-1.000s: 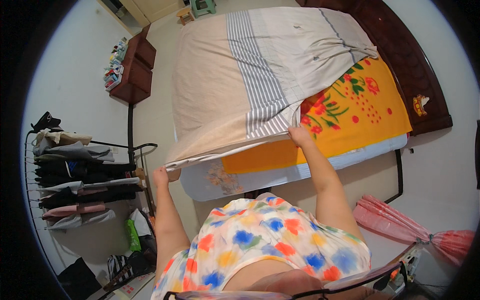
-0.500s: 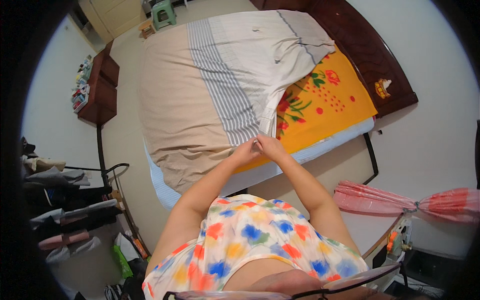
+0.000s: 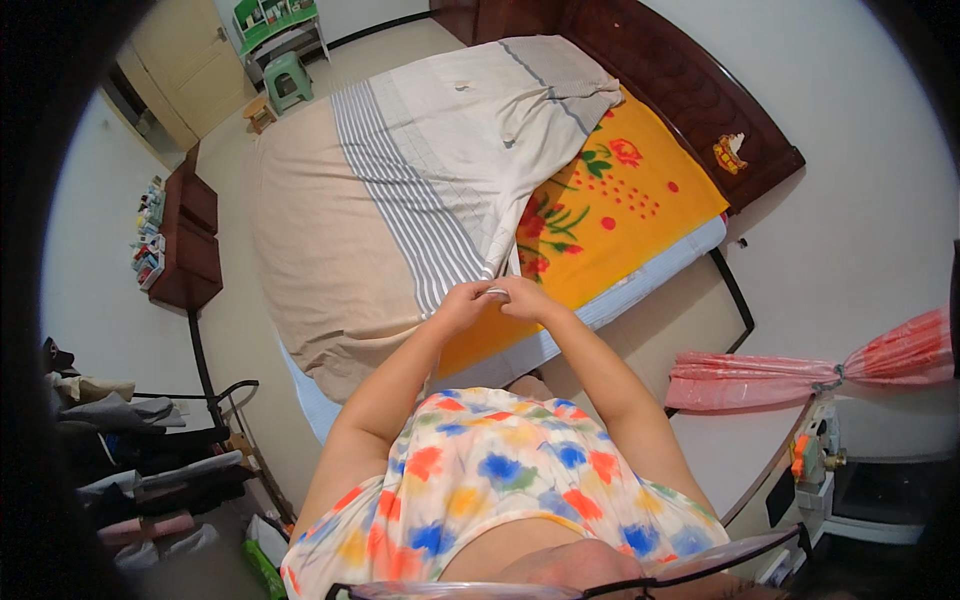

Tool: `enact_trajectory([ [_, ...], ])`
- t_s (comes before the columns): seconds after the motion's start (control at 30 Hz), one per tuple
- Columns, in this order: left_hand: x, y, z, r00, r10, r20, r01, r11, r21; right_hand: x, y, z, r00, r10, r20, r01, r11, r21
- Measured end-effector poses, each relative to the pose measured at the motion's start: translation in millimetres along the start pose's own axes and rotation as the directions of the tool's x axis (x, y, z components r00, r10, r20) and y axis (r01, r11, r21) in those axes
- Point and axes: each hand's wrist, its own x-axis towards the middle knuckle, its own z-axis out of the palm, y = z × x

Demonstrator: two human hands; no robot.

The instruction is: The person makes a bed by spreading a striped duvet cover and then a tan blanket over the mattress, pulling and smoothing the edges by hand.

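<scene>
A beige and white bed sheet [image 3: 310,210] with grey stripes is spread over most of the bed. Its near edge runs up in gathered folds to my two hands. My left hand [image 3: 462,306] pinches the edge, and my right hand [image 3: 522,299] grips it just beside, the fingertips nearly meeting. Beneath the sheet lies an orange blanket [image 3: 640,195] with red flowers, bare on the right and along part of the near side. A light blue mattress layer [image 3: 650,270] shows below the blanket.
A dark wooden headboard [image 3: 680,100] closes off the right end of the bed. Left stand a brown cabinet [image 3: 190,250] with bottles and a clothes rack [image 3: 150,435]. A green stool [image 3: 288,82] is beyond the far left corner. A tied pink curtain [image 3: 750,378] hangs at right.
The view has shifted, so the bed sits further left. My hands have moved slightly apart, still on the sheet's edge, and more orange blanket shows to the left of them.
</scene>
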Motion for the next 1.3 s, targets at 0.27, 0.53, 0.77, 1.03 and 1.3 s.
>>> enact_trajectory([
  [0.27,6,-19,-18,0.889,-0.177,-0.423,-0.027,0.902,-0.432,78,84,-30,0.926,0.09,0.367,0.046,0.937,-0.346],
  [0.53,-43,24,3,0.466,-0.346,-0.814,-0.127,0.885,-0.449,106,166,-45,0.809,0.114,0.577,0.258,0.812,-0.523],
  [0.77,-59,-2,4,0.232,-0.414,-0.88,-0.111,0.888,-0.447,101,302,-100,0.842,0.446,0.305,-0.169,0.753,-0.636],
  [1.03,-57,-113,40,0.388,-0.6,-0.7,0.403,0.793,-0.456,21,352,-197,0.805,0.574,0.151,-0.301,0.614,-0.73],
  [1.3,55,-149,72,0.696,-0.679,-0.234,0.62,0.732,-0.282,-105,346,-291,0.742,0.658,-0.13,-0.57,0.516,-0.64],
])
